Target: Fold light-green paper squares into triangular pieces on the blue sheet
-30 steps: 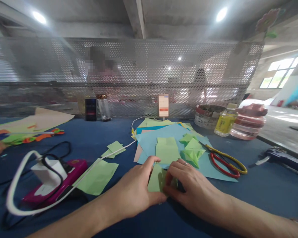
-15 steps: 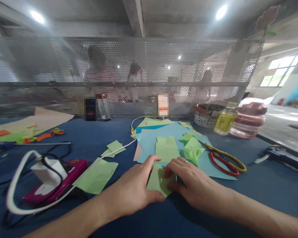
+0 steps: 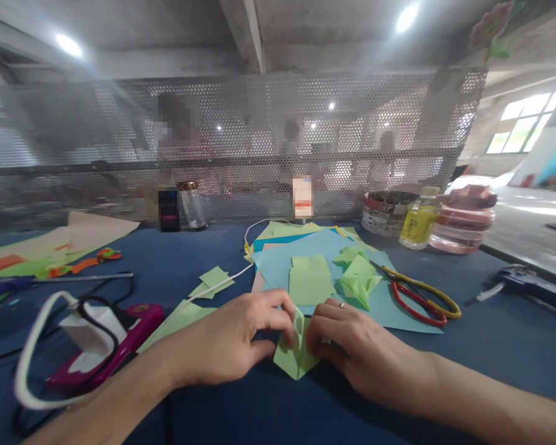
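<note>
A small piece of light green paper (image 3: pixel 290 361) with a crease down its middle lies between my two hands, low in the centre of the view. My left hand (image 3: pixel 245 330) has curled fingers at the paper's left half, with the thumb at its edge. On the other side, my right hand (image 3: pixel 352 340) grips the paper's right half, its fingers and thumb closed; they hide part of it. Beyond my hands, stacked green paper pieces (image 3: pixel 310 278) and folded green paper shapes (image 3: pixel 359 281) rest on a light blue sheet (image 3: pixel 271 269).
Red-and-yellow-handled scissors (image 3: pixel 419 303) lie right of the sheets. A magenta power strip (image 3: pixel 148 321) with a white cable is at left. Behind stand a glass bottle (image 3: pixel 193 210), a phone (image 3: pixel 303 198), a round basket (image 3: pixel 380 219), a yellow-labelled bottle (image 3: pixel 417 222) and a pink jug (image 3: pixel 463 225).
My left fingers have shifted from the paper's top edge onto its left half. The paper now shows a raised fold along its middle. My right hand has stayed nearly in place.
</note>
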Available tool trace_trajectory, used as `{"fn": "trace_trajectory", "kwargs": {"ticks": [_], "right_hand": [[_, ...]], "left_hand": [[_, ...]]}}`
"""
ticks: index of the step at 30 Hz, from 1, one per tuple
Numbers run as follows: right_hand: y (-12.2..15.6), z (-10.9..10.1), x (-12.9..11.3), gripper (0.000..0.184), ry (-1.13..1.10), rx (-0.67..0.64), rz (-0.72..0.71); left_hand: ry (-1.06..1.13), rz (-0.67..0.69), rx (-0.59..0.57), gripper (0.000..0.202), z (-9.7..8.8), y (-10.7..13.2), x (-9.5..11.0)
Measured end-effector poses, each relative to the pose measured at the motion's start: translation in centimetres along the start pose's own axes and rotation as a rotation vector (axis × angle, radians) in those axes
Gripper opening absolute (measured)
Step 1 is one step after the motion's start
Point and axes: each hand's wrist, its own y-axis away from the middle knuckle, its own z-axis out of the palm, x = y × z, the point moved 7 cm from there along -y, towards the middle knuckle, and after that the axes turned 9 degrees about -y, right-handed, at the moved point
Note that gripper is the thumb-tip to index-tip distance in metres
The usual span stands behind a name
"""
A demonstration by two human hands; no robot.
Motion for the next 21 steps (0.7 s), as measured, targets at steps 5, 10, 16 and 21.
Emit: {"fn": "trace_trajectory", "kwargs": {"ticks": [5,10,16,21], "right_hand": [[0.4,-0.2,-1.3,0.039,-0.071,-0.072,-0.141],[0.9,-0.3,-2.6,0.047,-0.039,-0.181,-0.271],[1.0,-0.3,-2.9,0.04,0.056,-0.233,-0.326],[0.9,-0.3,-3.2,0.041,0.063,-0.22,-0.333]], "left_hand": [[0.138,0.041,-0.107,0.02,1.2,-0.3,0.5],[0.202,-0.018,-0.103,0.013,1.5,-0.6,0.0],[0.151,-0.133,0.001,0.013,2.4,-0.9,-1.4],[0.102,-0.182,0.079,0.015,2.9,-0.7,-1.6]]}}
